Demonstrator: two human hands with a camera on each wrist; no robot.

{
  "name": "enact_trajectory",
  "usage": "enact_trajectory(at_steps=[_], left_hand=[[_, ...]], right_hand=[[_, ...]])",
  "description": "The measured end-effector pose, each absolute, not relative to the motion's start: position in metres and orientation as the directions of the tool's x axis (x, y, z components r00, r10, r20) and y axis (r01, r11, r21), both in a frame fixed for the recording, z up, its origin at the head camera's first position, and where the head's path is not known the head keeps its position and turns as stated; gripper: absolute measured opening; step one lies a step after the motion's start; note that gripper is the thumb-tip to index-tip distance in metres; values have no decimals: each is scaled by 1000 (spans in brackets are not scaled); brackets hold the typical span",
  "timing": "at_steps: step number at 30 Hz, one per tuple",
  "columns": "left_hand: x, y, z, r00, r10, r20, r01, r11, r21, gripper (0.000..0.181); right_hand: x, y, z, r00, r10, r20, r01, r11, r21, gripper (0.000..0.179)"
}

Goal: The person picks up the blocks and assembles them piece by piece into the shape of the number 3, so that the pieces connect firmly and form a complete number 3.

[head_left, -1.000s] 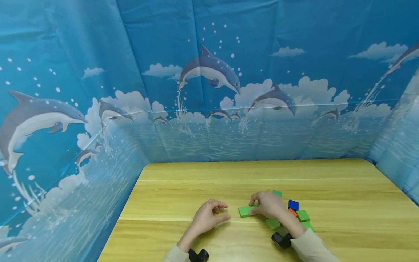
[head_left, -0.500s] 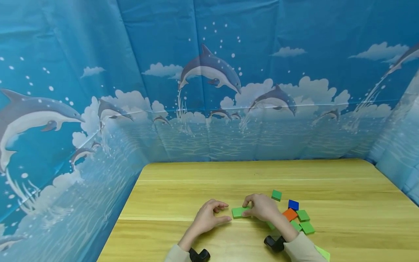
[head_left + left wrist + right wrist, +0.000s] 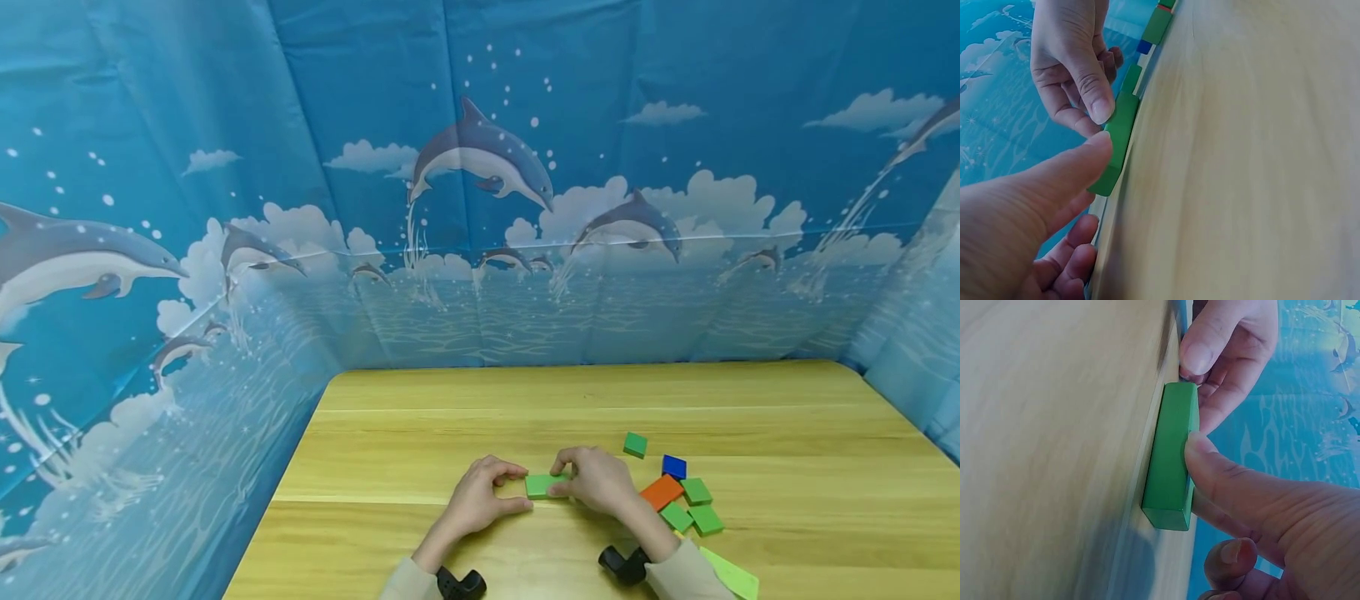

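A green rectangular block (image 3: 537, 487) lies flat on the wooden table (image 3: 420, 433), between the two hands. My right hand (image 3: 602, 482) pinches its right part, with the thumb on the near long side, as the right wrist view shows on the green block (image 3: 1171, 450). At the block's left end is my left hand (image 3: 480, 498), its thumb and forefinger spread on either side of that end. In the right wrist view the left thumb (image 3: 1199, 357) appears just clear of the block's end. The far-side fingertips are partly hidden behind the block.
Right of the right hand lie an orange block (image 3: 662, 492), a blue block (image 3: 674, 467) and several green square blocks (image 3: 706, 521). A lone green square (image 3: 635, 445) sits farther back. A yellow-green piece (image 3: 731, 575) is beside the right sleeve. A dolphin-print curtain (image 3: 480, 317) encloses the table.
My right hand has slid the green block leftward until its end reaches the left hand's fingers. The left hand has barely moved. More of the loose blocks show now.
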State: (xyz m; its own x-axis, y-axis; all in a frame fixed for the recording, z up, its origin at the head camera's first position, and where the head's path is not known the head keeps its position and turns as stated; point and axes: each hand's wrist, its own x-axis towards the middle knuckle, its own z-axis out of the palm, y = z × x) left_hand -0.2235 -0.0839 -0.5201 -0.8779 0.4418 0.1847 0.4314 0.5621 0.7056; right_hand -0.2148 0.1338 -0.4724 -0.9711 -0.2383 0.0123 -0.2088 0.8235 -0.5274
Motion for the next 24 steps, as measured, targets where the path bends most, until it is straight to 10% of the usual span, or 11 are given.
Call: enact_trajectory(at_steps=[24], left_hand=[[-221, -83, -523, -880, 431, 200, 442, 589, 676, 35]], right_hand=[[-206, 126, -477, -972, -234, 29, -216, 834, -507, 19]])
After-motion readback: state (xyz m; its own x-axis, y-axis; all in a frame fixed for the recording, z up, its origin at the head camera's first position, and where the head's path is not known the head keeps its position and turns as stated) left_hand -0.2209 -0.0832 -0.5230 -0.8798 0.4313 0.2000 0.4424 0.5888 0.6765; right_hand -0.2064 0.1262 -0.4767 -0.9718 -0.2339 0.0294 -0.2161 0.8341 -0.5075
